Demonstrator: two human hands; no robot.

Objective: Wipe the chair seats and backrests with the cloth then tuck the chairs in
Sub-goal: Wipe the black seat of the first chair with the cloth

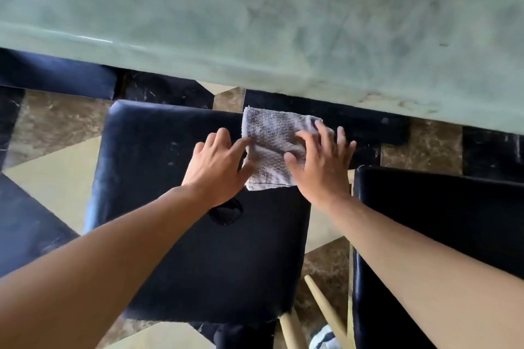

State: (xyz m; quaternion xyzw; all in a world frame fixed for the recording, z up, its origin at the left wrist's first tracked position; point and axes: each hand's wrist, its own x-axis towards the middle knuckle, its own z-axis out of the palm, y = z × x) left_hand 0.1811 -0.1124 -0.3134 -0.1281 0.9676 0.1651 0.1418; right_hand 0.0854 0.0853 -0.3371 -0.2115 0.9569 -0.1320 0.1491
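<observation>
— Where do we find the cloth [272,147]?

— We find it lying flat on the far right corner of the dark chair seat [170,221], near the edge of the pale green table [255,8]. It is folded into a rough rectangle; its long axis runs from the near edge of the fold toward the table, tilted slightly right.

— And the hands?

— Our left hand [218,167] lies spread on the seat, its index finger and thumb touching the cloth's left edge. Our right hand [323,161] presses flat on the cloth's right side, fingers straight and splayed. Neither hand grips anything.

— Anything adjoining?

— We note a second dark chair [439,221] just beside on the right, and patterned floor tiles [56,187] below.
</observation>
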